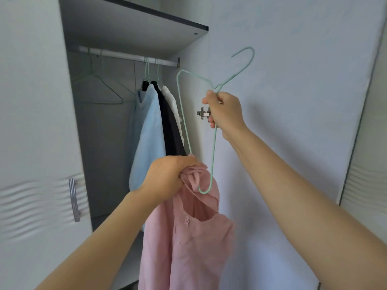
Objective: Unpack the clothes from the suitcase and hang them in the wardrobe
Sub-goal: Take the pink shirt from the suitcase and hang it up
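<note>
Nearest the camera hangs a pink shirt (188, 237), its long axis vertical, collar at the top and the body dropping out of view at the bottom edge. At the collar, the left hand (165, 176) is closed into a fist around bunched fabric. Above it, the right hand (224, 110) is closed around the neck of a mint-green wire hanger (213, 143), which is turned on end: its hook points up and to the right, its long axis runs nearly vertical, and its lower corner dips into the shirt's neck opening. Behind, in the open wardrobe (134, 32), a rail (125, 55) carries 2 bare green hangers (100, 88) at the left and 3 hung garments: light blue (146, 139), black (171, 130) and white (171, 99). No readable writing shows.
</note>
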The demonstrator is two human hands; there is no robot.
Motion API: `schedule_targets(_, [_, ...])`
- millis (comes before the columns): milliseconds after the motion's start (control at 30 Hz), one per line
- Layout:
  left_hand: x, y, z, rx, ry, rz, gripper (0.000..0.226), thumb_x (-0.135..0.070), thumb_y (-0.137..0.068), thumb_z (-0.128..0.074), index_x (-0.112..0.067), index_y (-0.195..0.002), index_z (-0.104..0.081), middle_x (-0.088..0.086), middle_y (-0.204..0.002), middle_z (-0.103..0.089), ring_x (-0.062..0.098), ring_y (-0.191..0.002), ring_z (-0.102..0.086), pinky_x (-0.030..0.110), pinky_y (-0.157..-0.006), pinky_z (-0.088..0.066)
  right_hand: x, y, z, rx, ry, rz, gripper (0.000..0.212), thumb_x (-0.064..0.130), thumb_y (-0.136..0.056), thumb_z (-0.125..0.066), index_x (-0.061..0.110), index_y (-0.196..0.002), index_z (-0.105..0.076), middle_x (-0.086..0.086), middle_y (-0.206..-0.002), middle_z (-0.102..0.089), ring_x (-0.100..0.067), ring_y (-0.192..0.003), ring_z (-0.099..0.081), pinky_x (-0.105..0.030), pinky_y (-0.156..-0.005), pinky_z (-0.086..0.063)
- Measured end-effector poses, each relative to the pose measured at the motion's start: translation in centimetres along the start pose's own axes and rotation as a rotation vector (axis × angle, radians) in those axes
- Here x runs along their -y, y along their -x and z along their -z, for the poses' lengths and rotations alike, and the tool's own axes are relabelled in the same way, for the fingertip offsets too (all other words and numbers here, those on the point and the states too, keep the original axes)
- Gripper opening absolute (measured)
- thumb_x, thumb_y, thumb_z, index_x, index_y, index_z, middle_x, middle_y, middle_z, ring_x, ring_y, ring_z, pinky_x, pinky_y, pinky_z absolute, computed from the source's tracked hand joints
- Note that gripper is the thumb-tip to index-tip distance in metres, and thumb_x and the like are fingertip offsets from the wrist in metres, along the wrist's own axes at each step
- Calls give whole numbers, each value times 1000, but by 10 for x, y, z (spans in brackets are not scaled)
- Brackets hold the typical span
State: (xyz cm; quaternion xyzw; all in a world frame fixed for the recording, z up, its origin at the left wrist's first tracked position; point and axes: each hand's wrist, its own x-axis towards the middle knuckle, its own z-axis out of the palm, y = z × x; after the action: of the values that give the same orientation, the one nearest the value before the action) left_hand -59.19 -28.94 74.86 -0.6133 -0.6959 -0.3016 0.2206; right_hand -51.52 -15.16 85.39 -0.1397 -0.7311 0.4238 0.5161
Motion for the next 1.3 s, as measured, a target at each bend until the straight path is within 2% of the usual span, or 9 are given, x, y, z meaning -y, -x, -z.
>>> schedule_targets(100, [-5, 4, 1, 50, 106, 56, 51, -5, -74, -47, -33, -112, -66, -23, -100, -66, 5, -95, -61, 17, -74, -47, 11, 13, 6, -72, 113, 29, 59, 46, -96, -36, -8, -93, -60, -16, -68, -61, -13, -36, -56, -37, -57, -50])
schedule_targets(233, [-12, 10, 3, -28, 291, 186, 53, 7, -79, -53, -26, -118, -37, -4, -92, -61, 20, -81, -61, 42, -70, -53, 28, 28, 22, -140, -21, 47, 45, 35, -102, -26, 16, -84, -62, 6, -48, -48, -8, -38, -48, -23, -48, -39])
schedule_targets(400, [-18, 7, 22, -173, 448, 355, 26, 7, -85, -45, -8, -104, -54, 9, -95, -60, 22, -85, -53, 17, -65, -44, 48, 55, 24, -189, -87, 93, 53, 38, -102, -30, 17, -68, -65, 14, -33, -34, -3, -36, -37, -20, -48, -31])
schedule_targets(567, [-33, 1, 39, -139, 771, 624, 22, -3, -94, -44, -15, -83, -59, 5, -81, -56, 16, -70, -50, 25, -64, -46, 64, 87, 14, -288, -56, 190, 61, 41, -104, -24, 10, -76, -69, 19, -34, -39, -3, -42, -43, -23, -59, -37])
schedule_targets(667, [-37, 0, 47, -109, 894, 705, 23, -4, -96, -41, -13, -84, -59, 8, -83, -58, 21, -76, -54, 23, -61, -48, 65, 103, 7, -401, -94, 266, 44, 45, -99, -27, 21, -83, -60, 21, -48, -45, -6, -53, -45, -31, -65, -40])
schedule_targets(800, [-34, -2, 58, -129, 1013, 800, 25, 0, -95, -39, -12, -84, -59, 2, -76, -57, 19, -74, -56, 24, -61, -50, 58, 130, 3, -538, -203, 284, 25, 38, -95, -30, 25, -83, -47, 13, -57, -38, -14, -49, -36, -34, -55, -36])
schedule_targets(967, [-25, -6, 74, -161, 1042, 870, 27, 0, -91, -37, -14, -75, -53, 5, -75, -54, 22, -79, -54, 29, -68, -47, 51, 170, -7, -497, -379, 181, 27, 12, -98, -32, 14, -77, -48, -5, -53, -25, -13, -43, -24, -21, -40, -22])
schedule_targets(1133, [-17, -7, 93, -246, 1085, 924, 16, -18, -96, -47, -10, -87, -58, 4, -78, -55, 22, -84, -56, 34, -80, -51, 38, 196, -21, -382, -327, 107, 22, 15, -88, -40, 8, -71, -52, -15, -57, -33, -16, -43, -25, -22, -40, -23])
schedule_targets(1300, [3, -2, 110, -375, 1109, 987, 19, -22, -95, -50, -11, -107, -58, 1, -81, -56, 17, -74, -54, 28, -73, -46, 22, 200, -20, -206, -211, 37, 28, 3, -94, -42, 2, -70, -56, -10, -47, -32, -16, -38, -29, -18, -40, -26])
